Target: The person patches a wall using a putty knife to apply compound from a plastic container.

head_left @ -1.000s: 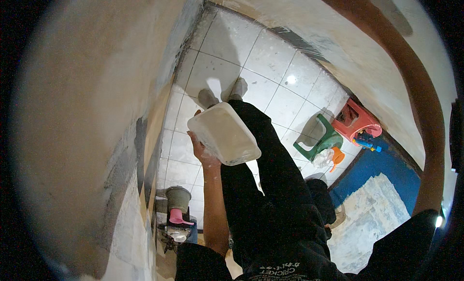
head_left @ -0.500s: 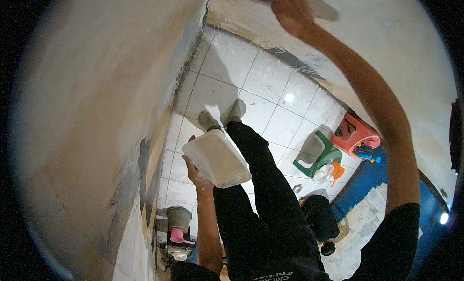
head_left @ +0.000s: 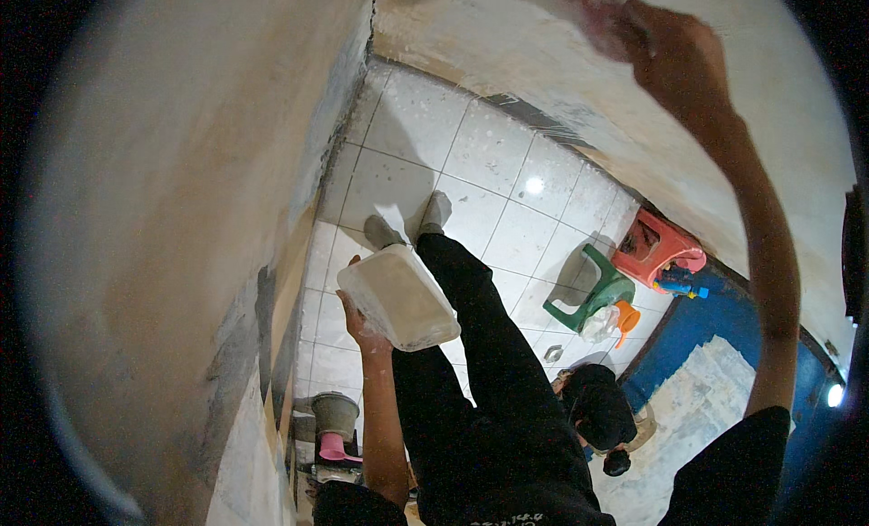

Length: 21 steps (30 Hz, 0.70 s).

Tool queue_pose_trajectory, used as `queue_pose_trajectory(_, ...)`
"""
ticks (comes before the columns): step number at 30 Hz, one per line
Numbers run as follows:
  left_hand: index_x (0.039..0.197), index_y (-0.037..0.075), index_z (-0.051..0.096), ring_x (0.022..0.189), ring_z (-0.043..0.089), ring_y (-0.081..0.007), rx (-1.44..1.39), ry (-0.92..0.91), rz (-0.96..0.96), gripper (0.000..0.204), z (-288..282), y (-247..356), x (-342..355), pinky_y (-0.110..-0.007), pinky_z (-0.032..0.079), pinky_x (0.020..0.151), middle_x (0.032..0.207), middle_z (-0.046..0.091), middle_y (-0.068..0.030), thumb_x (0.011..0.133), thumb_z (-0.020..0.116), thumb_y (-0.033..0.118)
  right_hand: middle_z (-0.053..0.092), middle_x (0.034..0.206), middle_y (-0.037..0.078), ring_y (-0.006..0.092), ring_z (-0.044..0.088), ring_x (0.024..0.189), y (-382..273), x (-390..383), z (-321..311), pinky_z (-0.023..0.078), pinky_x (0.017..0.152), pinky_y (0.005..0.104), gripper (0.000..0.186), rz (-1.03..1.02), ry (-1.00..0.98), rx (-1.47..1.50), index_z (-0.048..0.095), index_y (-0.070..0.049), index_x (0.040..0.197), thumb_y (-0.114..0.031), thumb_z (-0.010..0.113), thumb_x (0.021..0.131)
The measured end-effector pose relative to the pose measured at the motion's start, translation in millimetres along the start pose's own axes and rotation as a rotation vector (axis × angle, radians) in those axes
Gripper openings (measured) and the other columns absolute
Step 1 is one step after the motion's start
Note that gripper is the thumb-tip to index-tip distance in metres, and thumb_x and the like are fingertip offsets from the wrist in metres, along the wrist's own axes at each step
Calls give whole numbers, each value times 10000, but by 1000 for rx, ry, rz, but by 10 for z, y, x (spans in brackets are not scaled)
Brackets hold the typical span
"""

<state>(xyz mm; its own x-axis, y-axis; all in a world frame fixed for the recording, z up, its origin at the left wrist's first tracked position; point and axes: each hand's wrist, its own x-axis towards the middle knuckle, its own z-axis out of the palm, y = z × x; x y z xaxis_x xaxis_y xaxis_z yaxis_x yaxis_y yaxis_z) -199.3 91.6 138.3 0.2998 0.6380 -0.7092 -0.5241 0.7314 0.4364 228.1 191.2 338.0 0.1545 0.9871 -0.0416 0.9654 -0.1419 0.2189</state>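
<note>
My left hand (head_left: 359, 325) grips a white rectangular plastic tub (head_left: 398, 298) from its left side and underneath, holding it in front of my legs. A pale, cream-coloured layer covers the tub's inside. High at the upper right, my right hand (head_left: 679, 60) is closed beside the wall (head_left: 507, 37). Something reddish and smeared by motion (head_left: 597, 21) sticks out from its fingers on the left. Its kind cannot be made out. The wall surface around it shows patchy white and tan smears.
A green plastic stool (head_left: 605, 295) and a red one (head_left: 656, 245) stand by the right wall, an orange dipper (head_left: 626, 318) beside them. Another person (head_left: 599, 404) in black is low down at right. A grey bucket (head_left: 335, 410) with a pink dipper (head_left: 333, 446) stands lower left.
My right hand has moved to the right and slightly down along the wall. The tub in my left hand has barely shifted. The whole view has turned slightly.
</note>
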Motion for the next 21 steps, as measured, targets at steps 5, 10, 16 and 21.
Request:
queue_pose_trajectory(5, 1327, 79, 317, 1175, 412, -278, 24, -23, -34, 586, 141, -143, -13, -413, 346, 988, 1293, 414, -125, 909, 346, 488, 642, 842, 107, 268, 634, 740, -375, 108, 1248, 500, 620, 420, 186, -22, -211, -70, 616, -136, 963, -129, 541, 793)
queue_pose_trajectory(10, 1335, 76, 303, 1178, 406, -285, 51, -16, -27, 595, -11, -134, -29, -417, 340, 993, 1300, 401, -133, 910, 335, 492, 642, 812, 99, 277, 628, 740, -570, 651, 1546, 491, 632, 401, 155, -21, -139, -167, 619, -116, 916, -121, 550, 777)
queue_pose_trajectory(16, 1327, 64, 319, 1165, 409, -262, 32, 30, -24, 601, 38, -188, -4, -378, 338, 988, 1273, 416, -131, 914, 323, 501, 653, 790, 70, 302, 626, 716, -265, 552, 191, 492, 609, 420, 124, 161, -11, -119, 647, -128, 826, -107, 554, 747)
queue_pose_trajectory(21, 1323, 58, 328, 1153, 414, -250, 47, 85, 8, 605, 79, -84, -58, -361, 345, 981, 1253, 430, -132, 913, 332, 503, 648, 835, 82, 267, 630, 729, -131, 54, 238, 498, 626, 378, 155, 70, 84, -73, 613, -142, 942, -151, 556, 798)
